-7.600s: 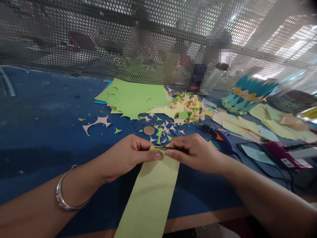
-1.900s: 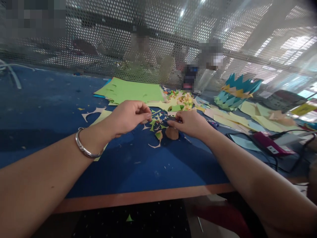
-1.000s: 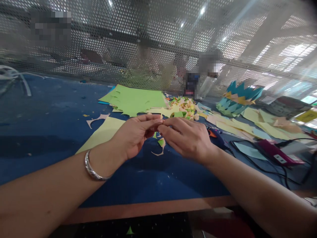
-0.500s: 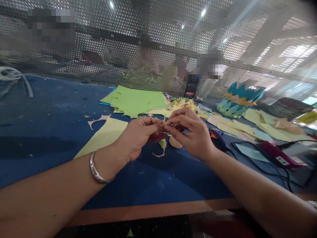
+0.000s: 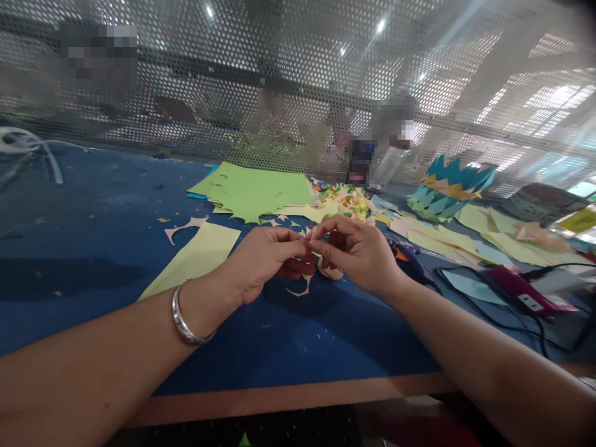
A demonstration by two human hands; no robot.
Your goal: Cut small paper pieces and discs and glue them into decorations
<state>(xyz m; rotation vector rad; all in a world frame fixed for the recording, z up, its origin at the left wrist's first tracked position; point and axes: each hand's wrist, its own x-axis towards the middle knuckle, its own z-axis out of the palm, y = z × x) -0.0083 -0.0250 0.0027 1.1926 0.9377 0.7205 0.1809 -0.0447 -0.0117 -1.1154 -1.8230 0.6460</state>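
My left hand (image 5: 274, 257), with a silver bangle on its wrist, is closed in a pinch at the middle of the table. Its fingertips meet those of my right hand (image 5: 356, 251), which is also pinched. Between them is a small pale strip of paper (image 5: 307, 233), mostly hidden by the fingers. Below the hands lie a thin curved paper offcut (image 5: 300, 289) and a round, pale beige piece (image 5: 331, 271), partly covered by my right hand. To the left rests a pale yellow sheet (image 5: 195, 254), partly under my left forearm.
Green paper sheets (image 5: 261, 192) and a pile of small coloured paper bits (image 5: 347, 200) lie behind the hands. To the right are a glue gun (image 5: 412, 261), a purple power strip (image 5: 521, 292) with cables, and a zigzag-edged paper piece (image 5: 454, 186). A perforated metal screen (image 5: 209, 81) rises behind.
The pale strip stood upright above the fingertips before; now little of it shows. My right hand has lowered slightly, and both hands stay together.
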